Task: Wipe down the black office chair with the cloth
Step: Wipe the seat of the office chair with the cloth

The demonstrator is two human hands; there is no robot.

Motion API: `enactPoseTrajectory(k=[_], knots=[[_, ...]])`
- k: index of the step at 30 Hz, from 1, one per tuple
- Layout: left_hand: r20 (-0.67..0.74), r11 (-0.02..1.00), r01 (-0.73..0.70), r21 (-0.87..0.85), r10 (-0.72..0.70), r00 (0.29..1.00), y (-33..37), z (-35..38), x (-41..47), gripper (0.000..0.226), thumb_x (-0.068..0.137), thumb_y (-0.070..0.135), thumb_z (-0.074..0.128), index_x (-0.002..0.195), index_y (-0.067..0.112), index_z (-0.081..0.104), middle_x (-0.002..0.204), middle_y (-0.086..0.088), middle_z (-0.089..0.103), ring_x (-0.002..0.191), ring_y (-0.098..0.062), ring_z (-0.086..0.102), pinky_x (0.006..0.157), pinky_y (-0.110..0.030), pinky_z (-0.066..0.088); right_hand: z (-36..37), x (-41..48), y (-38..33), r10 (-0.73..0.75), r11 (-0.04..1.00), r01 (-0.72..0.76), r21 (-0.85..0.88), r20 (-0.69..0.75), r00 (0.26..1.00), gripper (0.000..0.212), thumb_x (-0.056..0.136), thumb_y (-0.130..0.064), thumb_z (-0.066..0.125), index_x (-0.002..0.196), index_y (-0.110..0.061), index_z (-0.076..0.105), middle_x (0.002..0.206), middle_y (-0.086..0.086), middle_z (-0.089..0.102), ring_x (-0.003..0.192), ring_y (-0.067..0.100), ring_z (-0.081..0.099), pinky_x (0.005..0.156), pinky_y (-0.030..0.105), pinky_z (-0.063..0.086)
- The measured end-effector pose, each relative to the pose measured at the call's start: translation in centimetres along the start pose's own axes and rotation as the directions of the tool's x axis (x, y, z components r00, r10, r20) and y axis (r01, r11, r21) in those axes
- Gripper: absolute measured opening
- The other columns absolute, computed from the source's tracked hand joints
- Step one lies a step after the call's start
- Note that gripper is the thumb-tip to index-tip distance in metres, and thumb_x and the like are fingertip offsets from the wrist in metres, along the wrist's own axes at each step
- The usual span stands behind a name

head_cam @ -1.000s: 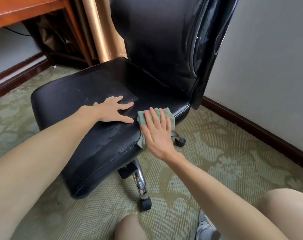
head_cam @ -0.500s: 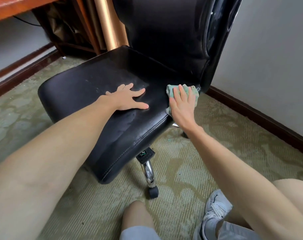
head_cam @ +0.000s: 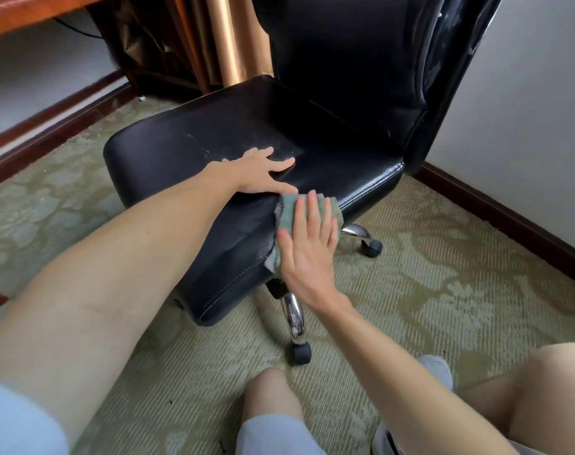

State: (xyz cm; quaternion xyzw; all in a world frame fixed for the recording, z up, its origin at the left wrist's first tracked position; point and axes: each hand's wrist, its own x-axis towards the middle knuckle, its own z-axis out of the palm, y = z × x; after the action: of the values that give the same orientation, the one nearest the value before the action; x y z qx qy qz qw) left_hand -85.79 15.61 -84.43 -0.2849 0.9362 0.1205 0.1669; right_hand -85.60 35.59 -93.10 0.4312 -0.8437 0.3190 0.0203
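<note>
Since half a second ago the right hand (head_cam: 307,247) has drawn the cloth (head_cam: 287,210) from the rear corner of the seat (head_cam: 181,149) forward along its right side edge. Its grip is flat: straight fingers press the cloth against that edge and curl round nothing. The left hand (head_cam: 258,174) lies spread on the seat top, holding nothing. On the black office chair (head_cam: 345,133) the seat looks partly wiped. The backrest (head_cam: 345,60), the front edge and the chrome base (head_cam: 292,313) likely remain.

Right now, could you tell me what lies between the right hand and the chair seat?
The green cloth lies pressed by the right hand against the side of the seat; head view.
</note>
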Motion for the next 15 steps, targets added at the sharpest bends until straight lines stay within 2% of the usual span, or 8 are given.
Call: enactPoseTrajectory(k=[4,7,11,15], knots=[[-0.008,1.0,0.01,0.004,-0.01,1.0,0.2,0.3,0.2,0.083,0.073,0.088,0.043,0.144,0.063,0.01,0.164,0.009,-0.004,0.149,-0.017,-0.014,0.112,-0.068,0.002,-1.1,2.9,2.0,0.112,0.993,-0.111,0.029,-0.035,0.993,0.065,0.098,-0.045,0.012,0.154,-0.013,0.005,0.162,0.003,-0.004,0.147,0.019,-0.016,0.12,0.046,-0.002],[-0.01,1.0,0.022,0.015,-0.022,1.0,0.5,0.3,0.5,0.086,0.068,0.091,0.041,0.143,0.063,0.01,0.164,0.008,-0.004,0.149,-0.018,-0.013,0.111,-0.069,0.004,-0.6,2.1,0.0,0.173,0.984,-0.169,0.059,-0.071,0.982,0.068,0.095,-0.045,0.012,0.153,-0.008,0.011,0.162,0.01,0.001,0.147,0.026,-0.014,0.12,0.047,-0.005],[-0.006,1.0,0.017,0.014,-0.017,1.0,0.3,0.0,0.6,0.092,0.062,0.094,0.042,0.143,0.064,0.011,0.164,0.007,-0.001,0.149,-0.02,-0.009,0.11,-0.069,0.009,1.2,-2.6,-4.7,0.053,0.997,-0.05,0.066,-0.036,0.998,0.066,0.096,-0.042,0.021,0.152,-0.006,0.016,0.161,0.012,0.003,0.146,0.031,-0.017,0.118,0.048,-0.01],[-0.011,1.0,-0.006,0.02,0.007,1.0,0.0,0.0,0.4,0.089,0.067,0.091,0.043,0.144,0.062,0.012,0.164,0.007,-0.002,0.15,-0.022,-0.009,0.11,-0.068,0.007,1.8,-3.4,-4.6,-0.01,0.999,0.011,0.037,-0.003,1.0,0.066,0.096,-0.043,0.023,0.152,-0.009,0.016,0.161,0.008,0.003,0.147,0.029,-0.014,0.118,0.046,-0.007]])
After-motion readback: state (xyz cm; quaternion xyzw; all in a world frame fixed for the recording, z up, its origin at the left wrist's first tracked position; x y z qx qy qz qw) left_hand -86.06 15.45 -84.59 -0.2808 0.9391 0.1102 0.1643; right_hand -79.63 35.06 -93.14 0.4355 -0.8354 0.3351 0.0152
